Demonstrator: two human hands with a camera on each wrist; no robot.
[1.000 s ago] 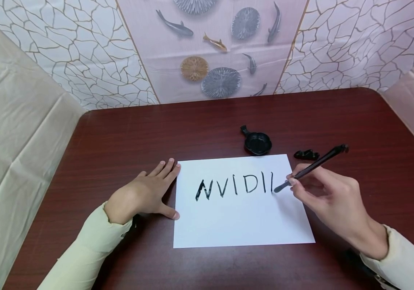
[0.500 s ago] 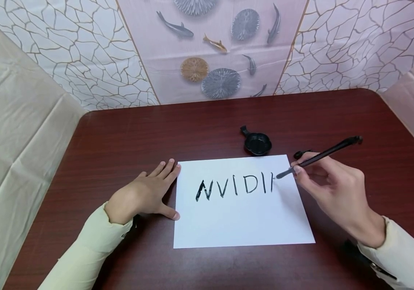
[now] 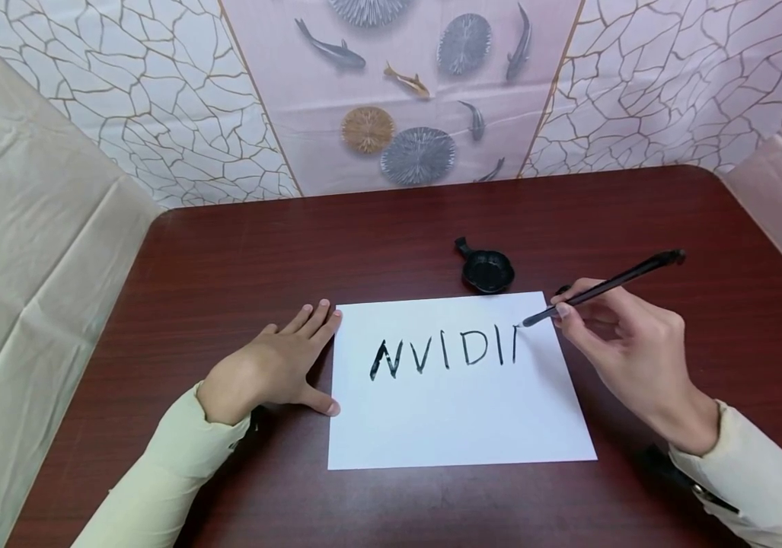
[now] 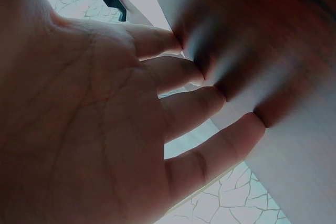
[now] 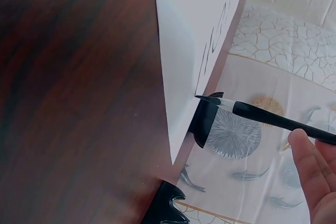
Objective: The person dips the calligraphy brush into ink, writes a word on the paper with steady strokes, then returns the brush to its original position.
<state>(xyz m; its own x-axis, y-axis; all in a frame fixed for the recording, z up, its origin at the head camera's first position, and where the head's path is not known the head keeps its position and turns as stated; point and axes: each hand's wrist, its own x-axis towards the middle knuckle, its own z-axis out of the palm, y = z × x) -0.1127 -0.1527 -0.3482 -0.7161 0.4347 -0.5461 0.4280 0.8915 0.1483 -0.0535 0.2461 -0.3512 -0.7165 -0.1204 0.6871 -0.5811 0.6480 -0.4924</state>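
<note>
A white sheet of paper [image 3: 445, 426] lies on the dark red table, with black letters reading NVIDI and a further upright stroke across its upper half. My right hand [image 3: 637, 358] pinches a black-handled ink brush [image 3: 610, 283]. In the right wrist view the dark tip of the brush [image 5: 262, 116] meets the paper [image 5: 181, 40] at the top of the last stroke. My left hand [image 3: 267, 373] lies spread at the paper's left edge, its thumb and a fingertip touching the sheet. The left wrist view shows that hand's palm [image 4: 89, 103] and straight fingers, fingertips on the table.
A black flower-shaped ink dish [image 3: 488, 270] stands just behind the paper's upper edge. A small black brush rest [image 5: 165, 205] lies right of it, mostly hidden behind my right hand in the head view. Patterned cloth [image 3: 418, 84] hangs behind the table [image 3: 295, 243].
My right hand has moved the brush tip up from the bottom of the last stroke to its top. A short mark now extends right from there. The left hand stays put.
</note>
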